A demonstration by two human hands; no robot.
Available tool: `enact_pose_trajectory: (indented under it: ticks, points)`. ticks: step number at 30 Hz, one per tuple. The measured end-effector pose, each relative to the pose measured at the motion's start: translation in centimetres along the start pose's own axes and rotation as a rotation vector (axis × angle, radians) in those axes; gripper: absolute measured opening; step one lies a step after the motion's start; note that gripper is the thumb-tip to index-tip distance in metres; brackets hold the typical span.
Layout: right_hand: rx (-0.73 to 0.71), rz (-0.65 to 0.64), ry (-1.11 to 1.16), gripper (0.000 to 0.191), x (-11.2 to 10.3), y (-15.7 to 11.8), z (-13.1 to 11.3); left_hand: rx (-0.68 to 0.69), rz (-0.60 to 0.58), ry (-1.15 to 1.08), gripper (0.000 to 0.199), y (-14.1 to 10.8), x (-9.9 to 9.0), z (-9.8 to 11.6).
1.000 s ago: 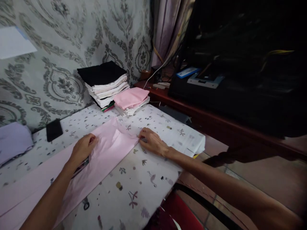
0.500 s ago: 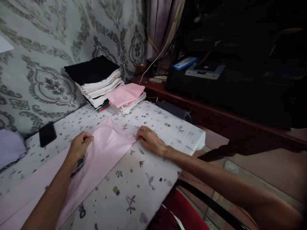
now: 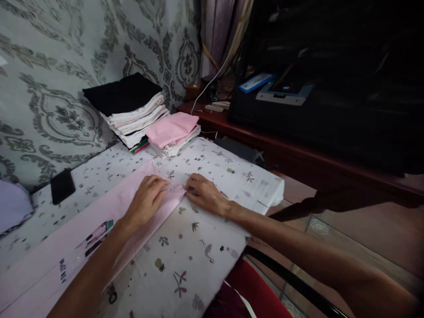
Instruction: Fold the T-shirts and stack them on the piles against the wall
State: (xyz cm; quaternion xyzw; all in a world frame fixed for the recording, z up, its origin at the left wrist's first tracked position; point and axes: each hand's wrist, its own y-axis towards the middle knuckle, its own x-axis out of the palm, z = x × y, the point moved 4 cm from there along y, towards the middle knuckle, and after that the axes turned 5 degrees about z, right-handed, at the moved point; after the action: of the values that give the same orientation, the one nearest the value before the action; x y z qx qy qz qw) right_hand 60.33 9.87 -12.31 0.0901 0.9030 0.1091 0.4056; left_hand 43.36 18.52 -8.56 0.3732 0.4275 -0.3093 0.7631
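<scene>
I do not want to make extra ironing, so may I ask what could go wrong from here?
The right hand pinches the end of the printed pink cloth, which looks gathered there, so creases might form. The left hand is over the same cloth close by; if both pull unevenly, it could twist. The tall folded stack has uneven edges, so a bump might make its layers slide.

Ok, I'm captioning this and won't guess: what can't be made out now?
In the head view:
Pink cloth: near end cut off by the left and bottom edges.
Its lettering: too small and blurred to read surely.
Left hand: its back hides the palm.
Lilac cloth: cut off by left edge.
</scene>
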Motion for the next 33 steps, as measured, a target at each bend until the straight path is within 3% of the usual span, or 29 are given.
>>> enact_pose_trajectory:
  ticks: [3, 8, 15, 18, 22, 25, 28, 33]
  points:
    - [-0.023, 0.011, 0.005, 0.014, 0.1, 0.0, 0.2, 0.014, -0.054, -0.021, 0.019, 0.9, 1.9, 1.3]
    - [-0.048, 0.025, -0.008, 0.017, 0.3, 0.0, 0.2, -0.027, -0.024, 0.031, 0.011, 1.4, 3.7, 1.0]
    - [-0.129, 0.13, 0.08, 0.029, -0.7, -0.5, -0.3, -0.046, 0.007, 0.021, 0.008, 1.2, 4.0, 0.5]
    - [-0.215, 0.072, 0.025, 0.023, -0.6, -0.6, -0.8, -0.042, 0.008, 0.019, 0.008, 1.1, 4.0, 0.8]
    - [-0.223, 0.037, -0.099, 0.022, -0.2, -0.6, -0.9, -0.026, 0.033, 0.0, 0.015, 0.8, 3.3, 0.8]
    - [-0.227, 0.043, -0.095, 0.022, -0.1, -0.5, -0.8, -0.075, 0.12, 0.066, 0.02, 0.4, 1.8, -1.2]
    - [-0.231, 0.053, -0.073, 0.022, -0.3, -0.5, -0.8, -0.233, 0.211, 0.21, 0.022, -0.2, -0.1, -5.0]
    - [-0.224, 0.057, -0.071, 0.023, -0.3, -0.6, -0.8, -0.483, 0.114, 0.309, 0.018, -0.8, -1.5, -10.1]
